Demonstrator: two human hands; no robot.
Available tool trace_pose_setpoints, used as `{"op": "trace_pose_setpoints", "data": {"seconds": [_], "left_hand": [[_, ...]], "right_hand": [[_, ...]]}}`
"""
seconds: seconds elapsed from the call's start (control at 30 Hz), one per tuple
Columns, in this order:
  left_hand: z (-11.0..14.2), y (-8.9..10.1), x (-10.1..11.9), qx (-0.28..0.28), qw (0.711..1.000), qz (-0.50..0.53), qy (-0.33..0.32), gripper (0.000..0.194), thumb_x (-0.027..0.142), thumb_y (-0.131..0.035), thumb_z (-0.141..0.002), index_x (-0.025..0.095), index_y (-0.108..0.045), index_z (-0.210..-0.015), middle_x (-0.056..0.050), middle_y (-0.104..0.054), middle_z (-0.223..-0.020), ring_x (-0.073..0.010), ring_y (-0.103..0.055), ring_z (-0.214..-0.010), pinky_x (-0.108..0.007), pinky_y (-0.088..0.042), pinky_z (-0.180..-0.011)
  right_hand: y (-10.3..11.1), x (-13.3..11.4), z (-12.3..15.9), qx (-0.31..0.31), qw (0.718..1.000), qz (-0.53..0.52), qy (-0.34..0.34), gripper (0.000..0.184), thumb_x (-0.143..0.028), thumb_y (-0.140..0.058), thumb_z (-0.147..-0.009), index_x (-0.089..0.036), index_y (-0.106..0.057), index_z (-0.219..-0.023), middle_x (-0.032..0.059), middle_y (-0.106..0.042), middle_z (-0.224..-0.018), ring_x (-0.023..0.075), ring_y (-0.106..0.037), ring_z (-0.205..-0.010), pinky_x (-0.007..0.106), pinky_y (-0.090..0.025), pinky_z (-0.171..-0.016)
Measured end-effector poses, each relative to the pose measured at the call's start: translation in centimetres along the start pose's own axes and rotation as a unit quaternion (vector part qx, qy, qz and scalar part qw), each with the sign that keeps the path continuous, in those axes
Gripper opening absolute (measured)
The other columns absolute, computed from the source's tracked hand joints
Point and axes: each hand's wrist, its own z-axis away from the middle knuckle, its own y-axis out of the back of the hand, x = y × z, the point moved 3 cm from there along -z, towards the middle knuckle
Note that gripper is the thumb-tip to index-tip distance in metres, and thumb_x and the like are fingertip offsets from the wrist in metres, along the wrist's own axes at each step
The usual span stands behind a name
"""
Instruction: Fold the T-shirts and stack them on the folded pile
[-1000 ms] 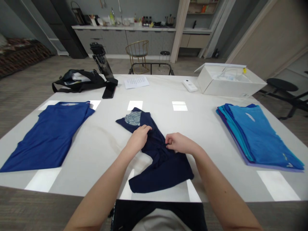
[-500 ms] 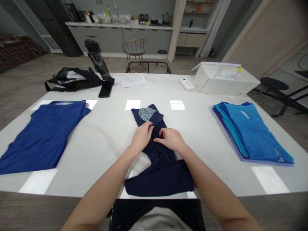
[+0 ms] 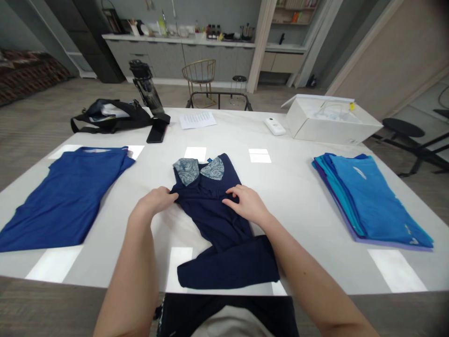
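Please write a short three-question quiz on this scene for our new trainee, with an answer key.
1. True or false: the left hand touches the navy garment.
2. Which is nearest the white box: (a) the bottle, (b) the small white device, or (c) the black bag?
3. Fill in: the stack of folded clothes lies toward the person's ____ side of the table.

Key: 1. True; 2. b; 3. right.

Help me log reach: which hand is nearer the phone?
Left. The left hand is on the person's side of the phone, at the garment's left edge; the right hand is farther right, at the garment's right side.
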Motion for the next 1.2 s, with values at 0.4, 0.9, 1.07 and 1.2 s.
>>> {"op": "trace_pose_setpoints", "data": {"seconds": [0.4,0.9,1.07,1.2], "left_hand": [[2.7,-3.8,7.7,0.205,0.928,-0.054,-0.306,0.034,0.028,-0.051,-0.099,0.018,-0.061,-0.130,-0.013,-0.065,-0.127,-0.0269,-0.062,-0.117,-0.037,-0.050,-0.100],[2.0,-5.7,8.3,0.221,0.927,-0.122,-0.278,0.043,0.036,-0.051,-0.100,0.017,-0.060,-0.138,-0.017,-0.058,-0.141,-0.0329,-0.056,-0.126,-0.044,-0.049,-0.104],[1.8,-6.2,8.4,0.223,0.921,-0.109,-0.302,0.048,0.038,-0.051,-0.101,0.015,-0.056,-0.143,-0.018,-0.054,-0.148,-0.0337,-0.051,-0.136,-0.047,-0.045,-0.111],[1.2,-6.6,8.3,0.220,0.919,-0.094,-0.313,0.050,0.037,-0.049,-0.102,0.015,-0.054,-0.146,-0.018,-0.051,-0.152,-0.0320,-0.049,-0.141,-0.046,-0.043,-0.115]], "right_hand": [[0.1,0.2,-0.9,0.031,0.994,0.059,-0.089,0.020,-0.034,-0.051,-0.103,-0.023,-0.067,-0.100,0.0042,-0.071,-0.085,0.0197,-0.064,-0.077,0.029,-0.039,-0.069],[7.4,9.4,2.3,0.137,0.965,0.061,-0.215,0.031,-0.044,-0.058,-0.094,-0.023,-0.071,-0.111,0.0103,-0.071,-0.105,0.0264,-0.065,-0.096,0.037,-0.048,-0.084],[2.8,3.7,-0.1,0.032,0.996,0.083,-0.016,0.035,-0.046,-0.068,-0.092,-0.026,-0.071,-0.120,0.0097,-0.069,-0.118,0.0292,-0.059,-0.113,0.042,-0.044,-0.096],[1.4,3.7,-0.4,0.011,0.987,0.136,-0.081,0.024,-0.035,-0.063,-0.096,-0.022,-0.071,-0.114,0.0107,-0.072,-0.115,0.0287,-0.063,-0.108,0.040,-0.044,-0.090]]}}
